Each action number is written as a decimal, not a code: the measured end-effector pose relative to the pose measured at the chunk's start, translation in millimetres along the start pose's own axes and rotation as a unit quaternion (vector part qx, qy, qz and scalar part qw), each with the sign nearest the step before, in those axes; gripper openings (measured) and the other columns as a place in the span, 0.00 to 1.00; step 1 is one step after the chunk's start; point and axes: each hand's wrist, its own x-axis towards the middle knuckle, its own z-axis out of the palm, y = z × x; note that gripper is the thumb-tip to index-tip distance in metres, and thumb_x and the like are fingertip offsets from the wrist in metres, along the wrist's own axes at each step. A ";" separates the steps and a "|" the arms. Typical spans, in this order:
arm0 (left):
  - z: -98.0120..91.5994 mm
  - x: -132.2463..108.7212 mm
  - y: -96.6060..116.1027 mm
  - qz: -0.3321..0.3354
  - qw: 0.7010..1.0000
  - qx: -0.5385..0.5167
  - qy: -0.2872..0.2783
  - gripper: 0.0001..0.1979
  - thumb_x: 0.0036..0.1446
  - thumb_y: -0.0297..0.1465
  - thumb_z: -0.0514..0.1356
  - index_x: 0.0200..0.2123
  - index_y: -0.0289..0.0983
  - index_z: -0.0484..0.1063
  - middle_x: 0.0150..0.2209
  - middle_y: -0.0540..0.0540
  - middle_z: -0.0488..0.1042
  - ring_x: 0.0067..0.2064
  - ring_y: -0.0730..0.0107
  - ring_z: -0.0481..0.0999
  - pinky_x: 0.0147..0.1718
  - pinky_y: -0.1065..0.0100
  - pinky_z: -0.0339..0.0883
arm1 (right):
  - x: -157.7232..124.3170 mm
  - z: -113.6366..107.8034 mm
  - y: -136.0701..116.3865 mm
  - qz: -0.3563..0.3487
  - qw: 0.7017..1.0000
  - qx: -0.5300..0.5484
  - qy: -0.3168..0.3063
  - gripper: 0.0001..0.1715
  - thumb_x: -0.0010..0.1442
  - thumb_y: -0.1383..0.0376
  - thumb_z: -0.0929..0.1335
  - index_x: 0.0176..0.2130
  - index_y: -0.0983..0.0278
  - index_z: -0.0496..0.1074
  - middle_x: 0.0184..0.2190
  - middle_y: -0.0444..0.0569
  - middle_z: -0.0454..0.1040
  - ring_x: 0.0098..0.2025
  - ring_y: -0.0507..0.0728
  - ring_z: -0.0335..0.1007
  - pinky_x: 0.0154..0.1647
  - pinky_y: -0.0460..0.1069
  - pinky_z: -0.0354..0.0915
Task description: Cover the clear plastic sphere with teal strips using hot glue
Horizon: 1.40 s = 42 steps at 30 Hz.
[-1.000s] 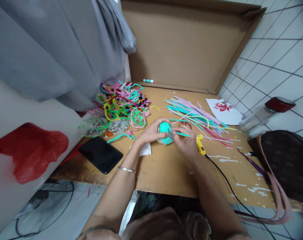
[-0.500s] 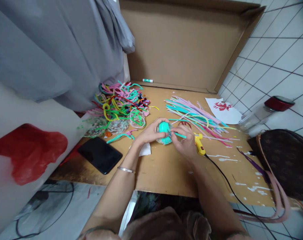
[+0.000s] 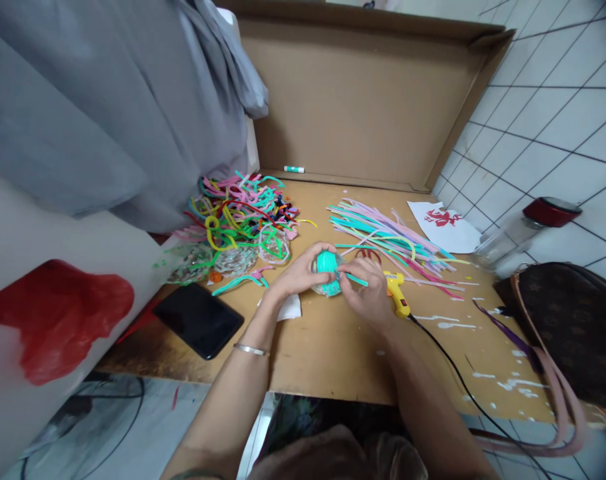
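My left hand (image 3: 303,272) is closed around a small roundish piece (image 3: 327,264), clear at its edges and covered with turquoise pipe cleaner. Its thumb lies across the near side. From the right, my right hand (image 3: 367,288) pinches a turquoise pipe cleaner (image 3: 355,279) against the side of that piece; the loose end sticks out past the fingers. Exactly where the strand meets the piece is hidden by my fingertips. Just beyond my right hand lie red scissor handles (image 3: 369,255). A yellow glue gun (image 3: 397,293) rests to the right of that hand.
Straight pipe cleaners (image 3: 383,230) lie behind my hands. On the left are a tangled pipe-cleaner heap (image 3: 247,207), a black phone (image 3: 199,320) and white paper (image 3: 290,308). A glass bottle (image 3: 513,233) and brown bag (image 3: 557,327) stand right. A cardboard panel (image 3: 353,100) closes off the back.
The whole view has shifted slightly, so the table sits a little lower. Both hands keep their hold; my right fingers have moved slightly on the pipe cleaner, and less of its end shows.
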 end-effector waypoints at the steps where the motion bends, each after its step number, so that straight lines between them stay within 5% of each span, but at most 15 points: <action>1: 0.1 0.1 0.0 -0.002 1.000 -0.001 0.002 0.25 0.46 0.32 0.62 0.50 0.38 0.64 0.50 0.46 0.67 0.48 0.64 0.69 0.50 0.63 0.64 | -0.2 0.1 0.1 0.000 1.000 0.000 -0.001 0.07 0.57 0.67 0.65 0.34 0.61 0.73 0.30 0.47 0.75 0.34 0.55 0.67 0.38 0.52 0.60; 27: -1.0 -0.1 2.4 -0.015 0.999 0.045 -0.013 0.26 0.48 0.34 0.61 0.51 0.39 0.60 0.50 0.46 0.66 0.48 0.63 0.69 0.50 0.62 0.65 | 0.1 0.6 -1.8 0.009 1.000 0.006 -0.007 0.08 0.58 0.66 0.64 0.33 0.61 0.74 0.30 0.47 0.75 0.34 0.56 0.68 0.38 0.52 0.61; 35: 1.3 0.7 -1.6 0.020 0.994 0.106 0.020 0.23 0.47 0.31 0.62 0.49 0.40 0.64 0.61 0.42 0.55 0.64 0.54 0.56 0.61 0.53 0.53 | 0.0 0.6 -0.9 0.016 1.000 0.001 -0.014 0.09 0.58 0.66 0.63 0.34 0.60 0.74 0.30 0.47 0.74 0.35 0.56 0.68 0.38 0.52 0.61; 42: 0.5 -2.0 3.3 0.056 0.988 0.141 0.035 0.22 0.50 0.34 0.63 0.49 0.39 0.66 0.58 0.40 0.58 0.63 0.58 0.58 0.62 0.54 0.52 | 1.2 0.6 -0.4 0.011 1.000 0.004 0.005 0.08 0.58 0.67 0.64 0.33 0.62 0.73 0.30 0.47 0.75 0.34 0.56 0.68 0.37 0.52 0.61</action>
